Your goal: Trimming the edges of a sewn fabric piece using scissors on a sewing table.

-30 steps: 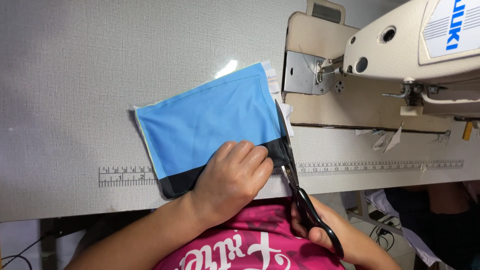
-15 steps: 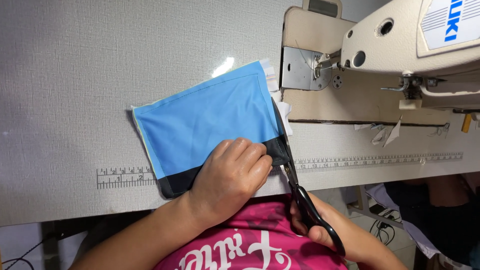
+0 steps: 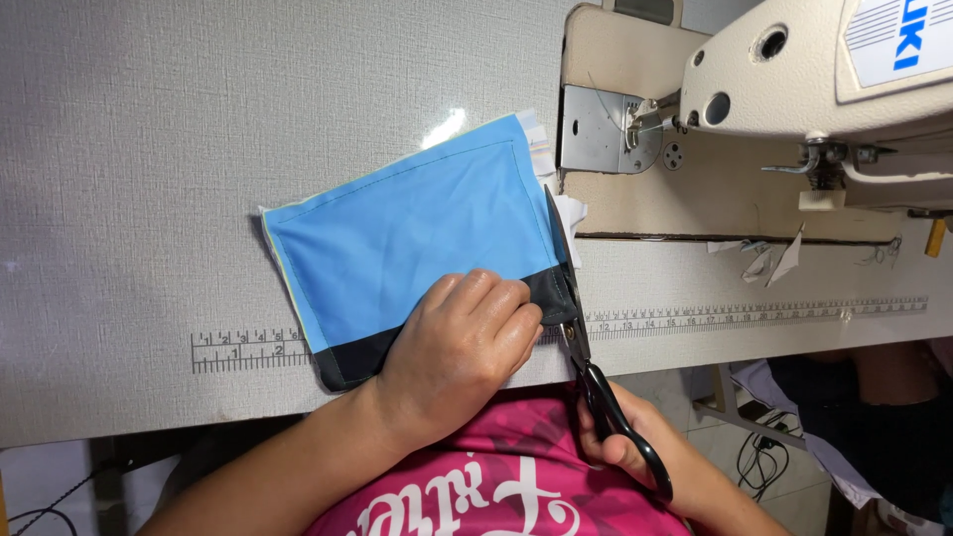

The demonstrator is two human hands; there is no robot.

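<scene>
A blue fabric panel [image 3: 417,233] with a black band along its near edge lies flat on the grey table [image 3: 149,149]. My left hand [image 3: 457,347] presses down on the black band near the panel's right corner. My right hand [image 3: 635,447] grips black-handled scissors [image 3: 576,328] below the table edge. Their blades run up along the panel's right edge, close to a white strip of fabric [image 3: 556,199] that sticks out there.
A cream sewing machine [image 3: 794,89] stands at the right, with its metal needle plate [image 3: 601,129] just beyond the panel. A printed ruler [image 3: 238,349] runs along the table's front. Fabric scraps [image 3: 774,260] lie by the machine base. Cables lie on the floor at lower right.
The scissor blades have edged slightly farther up the panel's right edge. My left hand stays pressed on the black band.
</scene>
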